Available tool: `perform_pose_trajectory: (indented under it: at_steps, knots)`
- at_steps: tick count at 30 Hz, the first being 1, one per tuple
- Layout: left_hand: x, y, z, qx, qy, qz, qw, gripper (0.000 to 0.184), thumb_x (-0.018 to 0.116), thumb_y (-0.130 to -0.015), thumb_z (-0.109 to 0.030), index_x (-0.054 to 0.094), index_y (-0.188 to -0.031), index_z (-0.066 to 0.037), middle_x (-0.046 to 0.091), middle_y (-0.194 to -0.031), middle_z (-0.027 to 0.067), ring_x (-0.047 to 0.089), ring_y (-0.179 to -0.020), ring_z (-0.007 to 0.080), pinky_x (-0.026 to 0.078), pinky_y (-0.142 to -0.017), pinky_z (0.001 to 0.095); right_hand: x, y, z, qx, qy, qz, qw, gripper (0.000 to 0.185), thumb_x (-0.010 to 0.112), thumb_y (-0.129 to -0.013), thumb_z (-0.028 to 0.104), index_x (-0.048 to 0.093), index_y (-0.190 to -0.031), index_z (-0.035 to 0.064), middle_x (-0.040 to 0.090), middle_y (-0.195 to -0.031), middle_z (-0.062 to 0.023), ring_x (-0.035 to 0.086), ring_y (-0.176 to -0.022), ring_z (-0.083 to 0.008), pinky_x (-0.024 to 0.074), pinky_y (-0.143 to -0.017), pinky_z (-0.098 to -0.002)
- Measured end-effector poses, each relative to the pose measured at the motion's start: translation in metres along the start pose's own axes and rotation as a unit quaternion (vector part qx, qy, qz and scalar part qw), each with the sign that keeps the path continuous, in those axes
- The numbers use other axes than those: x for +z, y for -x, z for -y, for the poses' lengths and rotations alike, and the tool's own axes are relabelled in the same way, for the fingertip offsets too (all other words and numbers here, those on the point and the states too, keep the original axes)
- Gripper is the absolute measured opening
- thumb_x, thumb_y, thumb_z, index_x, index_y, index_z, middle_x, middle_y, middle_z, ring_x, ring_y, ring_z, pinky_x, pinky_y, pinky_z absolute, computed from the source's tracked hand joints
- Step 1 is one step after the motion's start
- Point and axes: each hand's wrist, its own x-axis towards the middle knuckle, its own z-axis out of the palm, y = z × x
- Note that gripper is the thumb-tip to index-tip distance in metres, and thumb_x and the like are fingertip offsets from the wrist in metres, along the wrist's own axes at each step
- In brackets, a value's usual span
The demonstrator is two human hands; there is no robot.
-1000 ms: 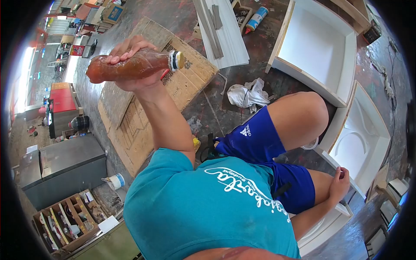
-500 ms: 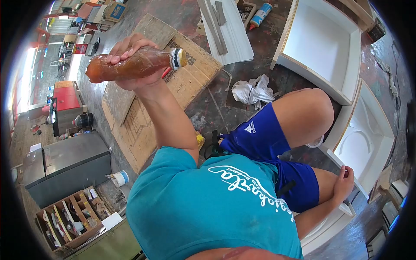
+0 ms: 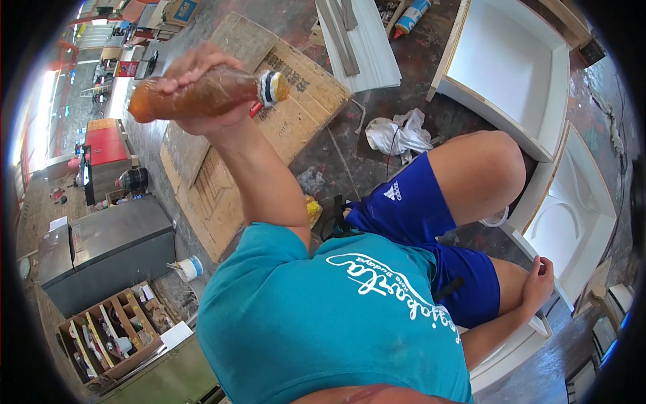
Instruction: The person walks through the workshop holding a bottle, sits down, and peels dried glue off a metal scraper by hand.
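Note:
My left hand [image 3: 202, 64] is wrapped round a plastic bottle [image 3: 222, 93] of amber-brown liquid, raised on the left side of the view. The bottle lies almost sideways, its neck to the right, with black and white bands and a yellowish tip. A small red object shows by my left wrist; I cannot tell what it is. My right hand [image 3: 540, 283] rests over my bent right leg, beside a white drawer-like box [image 3: 562, 209]. Its fingers are loosely bent and hold nothing visible.
Cardboard [image 3: 296, 108] lies on the floor beneath my left arm. Beyond my knees are a crumpled white cloth [image 3: 400, 135], white boards [image 3: 367, 57], a blue-and-white bottle [image 3: 412, 17] and another open white box [image 3: 505, 60]. A wooden tray of tools [image 3: 111, 330] stands at lower left.
My left hand and the bottle have risen slightly and look blurred. The view has shifted a little. My right hand stays on my leg.

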Motion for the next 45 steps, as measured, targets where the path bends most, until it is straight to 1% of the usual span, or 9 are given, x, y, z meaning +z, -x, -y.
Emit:
perform_pose_trajectory:
  at_steps: [4,7,10,15,23,37,41,43,45]
  knots:
    - [0.024,0.010,-0.042,-0.010,-0.098,-0.035,0.995,0.025,0.056,-0.093,-0.035,0.076,-0.092,-0.018,0.073,-0.098,-0.0026,0.063,-0.095,0.0147,0.042,-0.102,0.0397,-0.003,-0.015,-0.013,-0.035,0.019,0.055,0.998,0.034,0.064,-0.098,0.040,0.070,-0.112,0.0098,0.066,-0.077,-0.0103,0.062,-0.073,-0.0243,0.0490,-0.069,-0.0410]
    - [0.074,0.035,-0.105,0.100,-0.280,-0.173,0.939,0.023,0.068,-0.079,-0.037,0.075,-0.078,-0.015,0.073,-0.084,-0.0043,0.066,-0.088,0.0147,0.040,-0.104,0.0413,0.009,-0.045,-0.028,-0.096,0.035,0.100,0.990,0.036,0.068,-0.096,0.037,0.068,-0.116,0.0065,0.065,-0.074,-0.0103,0.061,-0.070,-0.0218,0.0485,-0.067,-0.0397]
    - [0.125,0.082,-0.143,0.170,-0.300,-0.215,0.914,0.025,0.065,-0.080,-0.037,0.073,-0.079,-0.013,0.072,-0.083,-0.0042,0.067,-0.087,0.0147,0.039,-0.104,0.0440,0.000,-0.049,0.011,-0.107,0.090,0.154,0.978,0.042,0.072,-0.090,0.032,0.067,-0.121,0.0045,0.070,-0.081,-0.0161,0.067,-0.077,-0.0306,0.0511,-0.073,-0.0437]
    - [0.186,0.172,-0.143,0.249,-0.372,-0.266,0.854,0.025,0.053,-0.083,-0.033,0.067,-0.076,-0.012,0.069,-0.077,-0.0057,0.067,-0.084,0.0127,0.043,-0.098,0.0424,-0.001,-0.051,0.051,-0.159,0.138,0.188,0.959,0.044,0.077,-0.086,0.026,0.066,-0.121,0.0033,0.068,-0.073,-0.0134,0.065,-0.069,-0.0284,0.0503,-0.068,-0.0427]
    - [0.191,0.220,-0.141,0.308,-0.295,-0.348,0.835,0.017,0.064,-0.074,-0.030,0.058,-0.067,-0.015,0.064,-0.068,-0.0062,0.064,-0.073,0.0097,0.044,-0.085,0.0352,-0.002,-0.048,0.067,-0.200,0.153,0.183,0.950,0.045,0.080,-0.084,0.028,0.067,-0.121,0.0046,0.067,-0.073,-0.0118,0.066,-0.069,-0.0259,0.0504,-0.066,-0.0418]
    - [0.098,0.196,-0.141,0.228,-0.305,-0.255,0.889,0.008,0.061,-0.084,-0.021,0.060,-0.085,-0.013,0.060,-0.080,-0.0038,0.060,-0.081,0.0119,0.042,-0.092,0.0375,-0.019,-0.011,0.033,-0.131,0.159,0.115,0.972,0.043,0.079,-0.084,0.034,0.069,-0.114,0.0048,0.070,-0.076,-0.0142,0.069,-0.074,-0.0328,0.0534,-0.074,-0.0441]
    - [0.050,0.176,-0.121,0.112,-0.223,-0.182,0.951,0.007,0.058,-0.089,-0.022,0.055,-0.087,-0.016,0.055,-0.078,-0.0055,0.056,-0.079,0.0103,0.043,-0.092,0.0350,-0.007,-0.003,0.001,-0.095,0.176,0.015,0.980,0.045,0.073,-0.088,0.045,0.070,-0.107,0.0042,0.072,-0.085,-0.0223,0.070,-0.083,-0.0414,0.0540,-0.075,-0.0491]
    - [0.027,0.158,-0.093,0.097,-0.238,-0.160,0.953,0.012,0.058,-0.095,-0.026,0.057,-0.090,-0.015,0.058,-0.076,-0.0062,0.057,-0.077,0.0090,0.043,-0.087,0.0327,-0.001,0.013,-0.011,-0.090,0.159,-0.015,0.983,0.044,0.069,-0.090,0.047,0.069,-0.111,0.0085,0.073,-0.097,-0.0208,0.068,-0.095,-0.0425,0.0530,-0.082,-0.0520]
    - [0.016,0.130,-0.042,0.029,-0.177,-0.126,0.976,0.013,0.059,-0.097,-0.025,0.058,-0.090,-0.014,0.059,-0.077,-0.0027,0.058,-0.077,0.0105,0.043,-0.086,0.0329,-0.015,0.038,0.011,-0.070,0.077,-0.059,0.993,0.029,0.070,-0.091,0.037,0.070,-0.101,0.0097,0.073,-0.092,-0.0160,0.069,-0.088,-0.0388,0.0538,-0.078,-0.0492]
